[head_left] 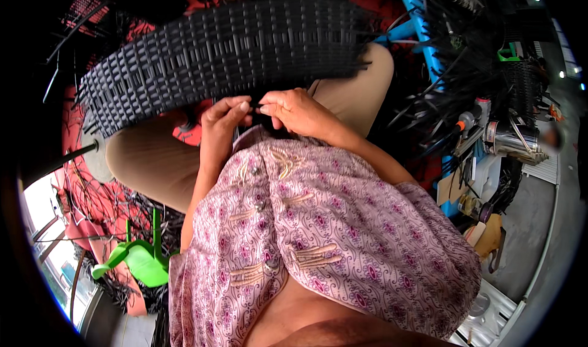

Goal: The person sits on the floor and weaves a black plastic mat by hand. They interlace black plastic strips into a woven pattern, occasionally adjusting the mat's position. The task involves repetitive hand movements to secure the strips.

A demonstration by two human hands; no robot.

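A long curved band of black wicker weave lies across my lap, over both bent knees. Just below its near edge, my left hand is closed, thumb pressed to the fingers. Facing it, almost fingertip to fingertip, my right hand is also closed in a pinch. Something small and dark shows between the two hands, too dark against the background to name. Neither hand visibly grips the woven band itself.
To the right hang loose black strips beside a blue frame. Beyond them stand a shiny metal canister and assorted tools. At the lower left, a bright green plastic piece lies among tangled black strips on the red floor covering.
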